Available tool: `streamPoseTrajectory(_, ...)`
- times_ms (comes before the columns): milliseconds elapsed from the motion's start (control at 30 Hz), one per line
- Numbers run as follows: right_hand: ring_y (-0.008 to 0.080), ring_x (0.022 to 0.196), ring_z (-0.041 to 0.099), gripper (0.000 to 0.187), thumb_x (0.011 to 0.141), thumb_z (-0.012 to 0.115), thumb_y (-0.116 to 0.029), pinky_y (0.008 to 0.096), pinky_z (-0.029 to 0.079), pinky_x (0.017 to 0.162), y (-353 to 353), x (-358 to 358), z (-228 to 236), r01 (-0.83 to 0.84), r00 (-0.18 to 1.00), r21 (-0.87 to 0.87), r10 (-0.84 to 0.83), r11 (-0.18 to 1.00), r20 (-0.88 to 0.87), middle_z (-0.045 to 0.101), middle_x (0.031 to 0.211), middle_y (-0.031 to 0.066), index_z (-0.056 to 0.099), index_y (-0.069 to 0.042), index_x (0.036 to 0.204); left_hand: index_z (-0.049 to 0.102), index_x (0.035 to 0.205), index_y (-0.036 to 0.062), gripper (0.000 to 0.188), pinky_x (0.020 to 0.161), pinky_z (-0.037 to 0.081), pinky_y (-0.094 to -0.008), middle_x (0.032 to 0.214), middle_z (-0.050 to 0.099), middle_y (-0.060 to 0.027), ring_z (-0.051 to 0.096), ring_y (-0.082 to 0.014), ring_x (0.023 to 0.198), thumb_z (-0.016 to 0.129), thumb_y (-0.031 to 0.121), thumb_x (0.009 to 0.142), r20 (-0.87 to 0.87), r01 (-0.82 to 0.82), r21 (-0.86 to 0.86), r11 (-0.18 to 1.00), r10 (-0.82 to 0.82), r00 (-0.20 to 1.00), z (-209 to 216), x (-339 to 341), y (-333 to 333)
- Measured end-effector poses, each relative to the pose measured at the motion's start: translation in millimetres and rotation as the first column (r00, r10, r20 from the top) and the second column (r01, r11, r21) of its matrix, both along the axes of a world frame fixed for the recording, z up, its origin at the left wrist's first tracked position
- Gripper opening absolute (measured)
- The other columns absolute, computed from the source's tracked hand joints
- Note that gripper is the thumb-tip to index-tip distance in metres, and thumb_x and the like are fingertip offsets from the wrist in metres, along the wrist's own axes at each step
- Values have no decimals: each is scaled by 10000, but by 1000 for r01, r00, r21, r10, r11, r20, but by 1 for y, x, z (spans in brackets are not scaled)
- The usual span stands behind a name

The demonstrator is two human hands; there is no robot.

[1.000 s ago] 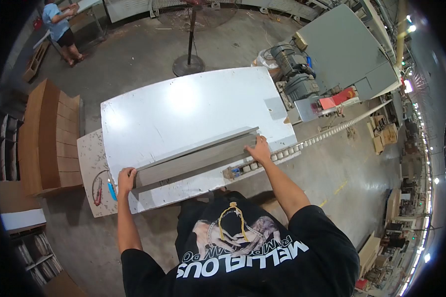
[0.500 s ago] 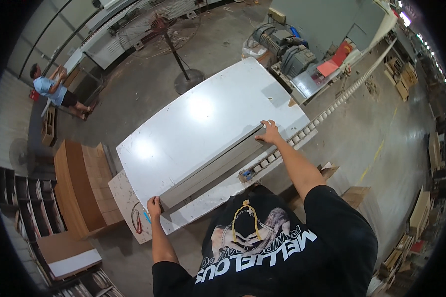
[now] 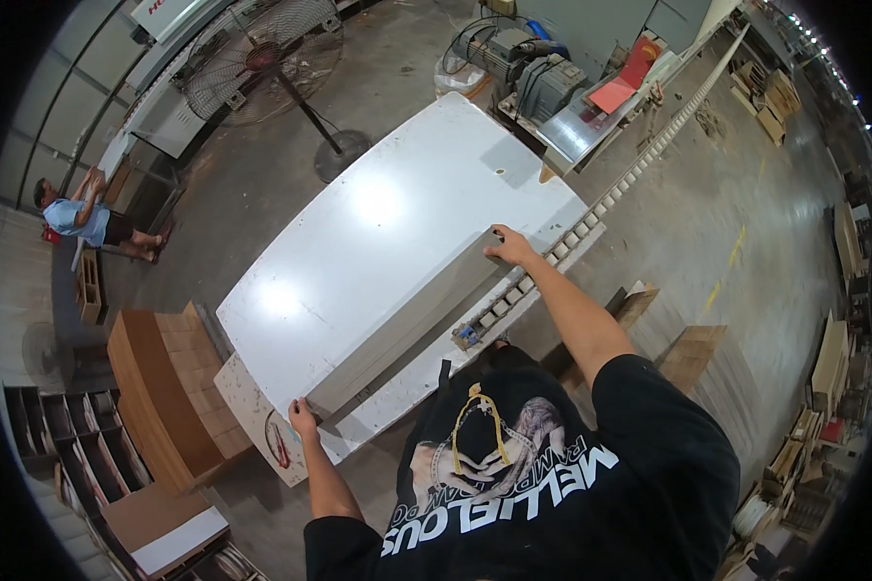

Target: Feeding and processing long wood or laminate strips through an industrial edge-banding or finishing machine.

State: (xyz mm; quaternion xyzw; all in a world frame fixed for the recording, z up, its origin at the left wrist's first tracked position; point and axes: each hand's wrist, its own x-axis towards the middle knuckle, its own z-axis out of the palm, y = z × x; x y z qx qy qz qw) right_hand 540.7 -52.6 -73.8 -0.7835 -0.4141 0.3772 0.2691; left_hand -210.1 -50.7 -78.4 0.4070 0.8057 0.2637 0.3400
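White bench: along near side, long grey piece being gripped at ends by fingers of left hand and right hand, not yet being released.

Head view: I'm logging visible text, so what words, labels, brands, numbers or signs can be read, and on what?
Black shirt: large white lettering, readable, not copied here.
Above it: outlined lettering, also not copied.
White machine, upper left: red lettering, cut off by the picture's edge.
Gray board: none visible.
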Motion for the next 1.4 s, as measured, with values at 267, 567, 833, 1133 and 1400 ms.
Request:
streamPoseTrajectory(267,356,1328,594,889,767,898,-405,412,492,1095,-2,-1,12,13,1000,-19,-13,1000,-15,603,1473,180,517,-78,1501,619,1371,-33,452,1027,493,-388,1314,679,-184,647,-300,1180,635,276,1042,-22,-9,11,1000,10,1000,-4,-1,2)
streamPoseTrajectory(567,351,1366,565,875,803,887,-391,421,465,1131,-3,1,4,-8,1000,-16,7,1000,-18,565,1511,201,501,-62,1516,596,1403,-16,426,1068,463,-375,1362,651,-178,617,-289,1237,560,242,1065,-32,-48,13,999,49,998,-6,0,1)
streamPoseTrajectory(833,355,1346,580,871,789,893,-397,413,471,1121,0,-2,9,-21,1000,-23,22,1000,22,584,1479,220,520,-55,1497,589,1387,-42,426,1062,465,-378,1352,651,-168,615,-285,1227,571,235,1064,-26,-44,23,999,44,999,-10,-5,1)
streamPoseTrajectory(1133,316,1217,651,669,824,845,-374,403,512,1040,1,-2,21,27,984,261,-72,965,162,681,1317,171,622,-55,1368,555,1390,-97,536,1024,486,-398,1304,658,-211,635,-302,1152,659,287,1031,-256,-53,136,989,87,963,26,-9,21)
streamPoseTrajectory(1400,264,864,687,251,813,849,-245,374,547,764,-15,-107,376,-504,862,688,249,522,442,698,931,44,682,-113,946,564,1395,-83,475,1096,454,-381,1372,620,-205,589,-287,1259,623,255,1066,-34,30,423,905,-17,999,117,93,43)
